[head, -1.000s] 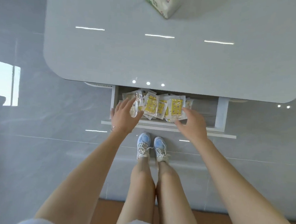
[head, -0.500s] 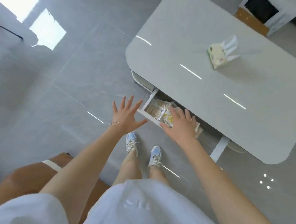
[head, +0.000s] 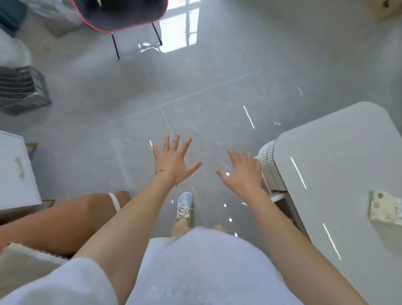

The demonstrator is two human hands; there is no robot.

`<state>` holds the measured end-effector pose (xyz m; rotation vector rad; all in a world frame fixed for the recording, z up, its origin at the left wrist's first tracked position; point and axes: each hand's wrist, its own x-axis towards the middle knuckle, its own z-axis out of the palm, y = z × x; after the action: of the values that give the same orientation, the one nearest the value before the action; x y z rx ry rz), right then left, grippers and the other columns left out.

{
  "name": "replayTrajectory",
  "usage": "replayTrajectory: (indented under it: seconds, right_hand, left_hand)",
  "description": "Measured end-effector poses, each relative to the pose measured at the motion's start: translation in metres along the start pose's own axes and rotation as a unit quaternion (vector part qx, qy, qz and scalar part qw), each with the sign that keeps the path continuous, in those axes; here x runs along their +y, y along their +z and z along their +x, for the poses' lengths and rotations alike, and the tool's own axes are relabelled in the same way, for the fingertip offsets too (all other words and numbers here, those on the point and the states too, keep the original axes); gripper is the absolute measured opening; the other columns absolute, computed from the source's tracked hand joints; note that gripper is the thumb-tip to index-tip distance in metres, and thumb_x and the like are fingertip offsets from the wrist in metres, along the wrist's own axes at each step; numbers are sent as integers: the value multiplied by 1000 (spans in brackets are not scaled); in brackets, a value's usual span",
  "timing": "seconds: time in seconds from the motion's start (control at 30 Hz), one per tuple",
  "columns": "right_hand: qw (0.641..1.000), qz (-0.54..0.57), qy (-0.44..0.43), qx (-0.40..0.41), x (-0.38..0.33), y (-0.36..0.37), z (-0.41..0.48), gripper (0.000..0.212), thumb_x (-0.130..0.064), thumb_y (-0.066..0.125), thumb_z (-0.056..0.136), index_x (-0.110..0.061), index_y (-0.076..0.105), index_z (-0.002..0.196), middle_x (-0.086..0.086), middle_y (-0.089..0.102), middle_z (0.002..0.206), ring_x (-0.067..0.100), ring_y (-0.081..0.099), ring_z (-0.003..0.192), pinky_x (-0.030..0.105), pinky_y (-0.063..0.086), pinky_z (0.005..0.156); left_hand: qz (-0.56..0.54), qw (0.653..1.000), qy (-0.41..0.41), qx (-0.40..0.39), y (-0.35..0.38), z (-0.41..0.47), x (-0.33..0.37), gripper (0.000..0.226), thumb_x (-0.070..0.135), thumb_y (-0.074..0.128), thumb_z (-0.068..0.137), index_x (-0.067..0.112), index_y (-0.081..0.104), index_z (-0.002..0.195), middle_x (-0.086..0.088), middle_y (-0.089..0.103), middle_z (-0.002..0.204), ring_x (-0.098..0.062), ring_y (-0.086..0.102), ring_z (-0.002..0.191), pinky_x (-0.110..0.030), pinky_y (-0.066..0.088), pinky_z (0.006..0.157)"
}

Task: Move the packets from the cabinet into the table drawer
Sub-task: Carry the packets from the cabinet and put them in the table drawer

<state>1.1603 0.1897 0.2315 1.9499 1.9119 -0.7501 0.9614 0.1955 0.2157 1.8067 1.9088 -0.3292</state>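
Note:
My left hand (head: pixel 173 161) is spread wide over the grey floor, holding nothing. My right hand (head: pixel 242 173) is also empty, its fingers apart, just left of the grey table (head: pixel 343 148) at the right. Only a sliver of the table drawer (head: pixel 278 196) shows under my right wrist, and no packets are visible in it. A white cabinet (head: pixel 3 169) with pale green handles stands at the left edge, doors shut.
A tissue pack (head: pixel 382 209) lies on the table. Another person's bare leg (head: pixel 55 220) stretches across the lower left. A dark chair with red trim (head: pixel 115 3) stands at the back, and stacked grey crates (head: pixel 14 89) at the left. Open floor lies ahead.
My view has swung left, away from the open drawer toward the floor and cabinet. Both hands left the packets and the drawer and now hover empty over the floor.

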Motion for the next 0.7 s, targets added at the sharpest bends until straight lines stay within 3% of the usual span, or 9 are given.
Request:
replayTrajectory:
  seconds: [0.23,0.4,0.7]
  right_hand:
    - [995,-57,-77,-12,-126,-42,84,76,-61,44,89,-31,14,152,6,24,156,29,14,146,50,11,117]
    - [981,-106,-160,-24,-229,-72,154,75,-60,42,90,-32,10,152,6,17,159,28,9,148,49,9,118]
    - [920,-212,-324,-64,-415,-104,241,73,-61,40,91,-32,13,152,5,11,161,27,3,149,49,5,119]
  left_hand:
    - [-132,983,-129,25,-57,59,-109,81,74,38,82,38,11,149,1,2,161,-25,-11,147,-60,-5,112]
    - [-170,963,-204,35,-79,95,-186,81,73,40,82,39,10,149,2,-2,161,-25,-11,147,-59,-7,112]
    - [-253,906,-330,73,-133,132,-322,82,70,43,83,39,6,149,2,-4,160,-24,-12,147,-60,-5,112]
